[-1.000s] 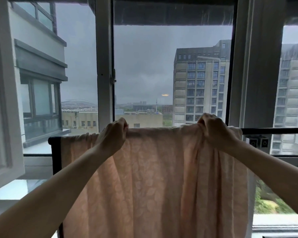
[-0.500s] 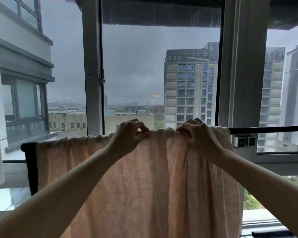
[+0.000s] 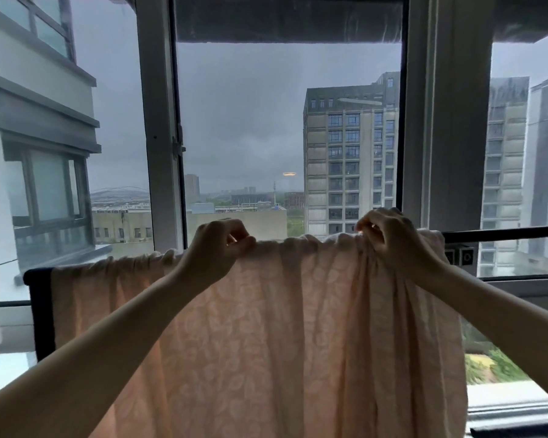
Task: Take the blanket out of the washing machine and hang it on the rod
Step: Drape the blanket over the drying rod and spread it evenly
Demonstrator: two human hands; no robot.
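A pale pink blanket [image 3: 282, 336] with a faint leaf pattern hangs draped over a dark horizontal rod [image 3: 503, 233] in front of the window. Most of the rod is hidden under the cloth; its bare right part and its dark left end post [image 3: 40, 311] show. My left hand [image 3: 215, 248] pinches the blanket's top fold left of centre. My right hand [image 3: 389, 238] pinches the bunched top fold near the blanket's right end. Both forearms reach up from the lower corners. The washing machine is out of view.
Behind the rod stand window frames: a grey mullion [image 3: 162, 137] with a latch at left and a wide post [image 3: 446, 121] at right. Two small square fittings [image 3: 462, 257] sit under the rod at right. A white sill [image 3: 7, 368] lies at lower left.
My hands have spread apart along the rod, the right one moving right with the fold. The blanket's top edge lies wider and flatter between them. The view has shifted slightly.
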